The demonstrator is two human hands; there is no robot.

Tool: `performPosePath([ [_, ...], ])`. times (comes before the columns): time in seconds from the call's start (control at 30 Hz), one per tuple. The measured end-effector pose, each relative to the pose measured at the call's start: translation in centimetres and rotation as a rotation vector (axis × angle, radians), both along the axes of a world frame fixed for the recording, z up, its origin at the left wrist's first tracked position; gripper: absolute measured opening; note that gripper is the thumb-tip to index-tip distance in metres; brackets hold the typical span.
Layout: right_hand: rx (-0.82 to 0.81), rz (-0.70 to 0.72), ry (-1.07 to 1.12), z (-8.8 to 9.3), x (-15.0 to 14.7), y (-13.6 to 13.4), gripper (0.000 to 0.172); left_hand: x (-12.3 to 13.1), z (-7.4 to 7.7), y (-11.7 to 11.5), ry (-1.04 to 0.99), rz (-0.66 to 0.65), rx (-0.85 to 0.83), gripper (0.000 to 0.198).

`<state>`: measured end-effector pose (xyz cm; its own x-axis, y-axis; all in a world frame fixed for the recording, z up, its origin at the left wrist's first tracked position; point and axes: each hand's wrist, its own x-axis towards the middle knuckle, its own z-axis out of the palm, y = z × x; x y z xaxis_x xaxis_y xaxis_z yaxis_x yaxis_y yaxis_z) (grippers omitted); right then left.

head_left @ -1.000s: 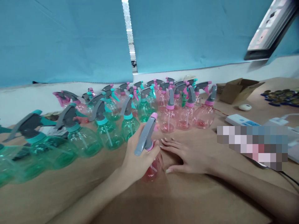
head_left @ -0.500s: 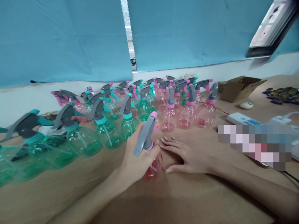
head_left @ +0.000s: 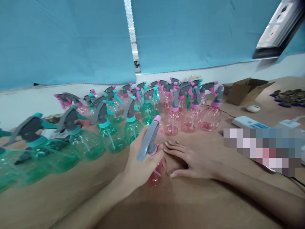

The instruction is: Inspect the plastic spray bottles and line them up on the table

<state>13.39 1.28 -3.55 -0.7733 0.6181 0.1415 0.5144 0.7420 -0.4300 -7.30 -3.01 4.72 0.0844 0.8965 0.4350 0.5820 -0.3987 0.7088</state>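
Observation:
My left hand [head_left: 140,159] is wrapped round the neck of a pink spray bottle [head_left: 156,178] with a grey and pink spray head, which stands upright on the table [head_left: 181,203]. Just right of that bottle, my right hand [head_left: 190,159] lies on the tabletop with its fingers spread and nothing in them. Behind my hands stand several pink bottles [head_left: 172,125] with pink collars. Green bottles [head_left: 111,140] with teal collars form a row to the left. Part of the held bottle is hidden by my left fingers.
On the right are an open cardboard box [head_left: 238,92], a white mouse [head_left: 253,108], a white power strip [head_left: 247,122] and a blurred-out object [head_left: 264,148]. A pile of small round items [head_left: 290,97] lies at the far right. Blue cloth [head_left: 190,35] hangs behind.
The whole view has shifted slightly. My left hand still grips the pink bottle and my right hand still lies flat on the table.

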Motion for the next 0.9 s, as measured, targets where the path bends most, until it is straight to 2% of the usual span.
performPosePath([
  [0.13, 0.004, 0.011, 0.028, -0.4, 0.1, 0.1, 0.083, -0.1, 0.1, -0.1, 0.004, -0.017, 0.025, 0.037],
  [0.33, -0.007, 0.003, 0.053, -0.6, 0.2, 0.3, 0.084, -0.3, 0.4, -0.2, 0.008, -0.05, 0.025, 0.022],
  [0.47, -0.014, 0.003, 0.074, -0.7, 0.2, 0.3, 0.082, -0.2, 0.7, -0.2, -0.026, -0.1, -0.001, 0.034],
  [0.53, -0.015, 0.009, 0.082, -0.8, 0.2, 0.3, 0.082, -0.2, 0.8, -0.2, -0.036, -0.111, -0.008, 0.031],
  [0.63, -0.009, 0.014, 0.082, -0.9, 0.3, 0.4, 0.082, -0.1, 0.8, -0.1, -0.016, -0.1, 0.011, 0.023],
  [0.9, -0.007, 0.002, 0.049, -0.4, 0.1, 0.2, 0.084, -0.2, -0.3, 0.2, 0.0, -0.009, 0.024, 0.027],
])
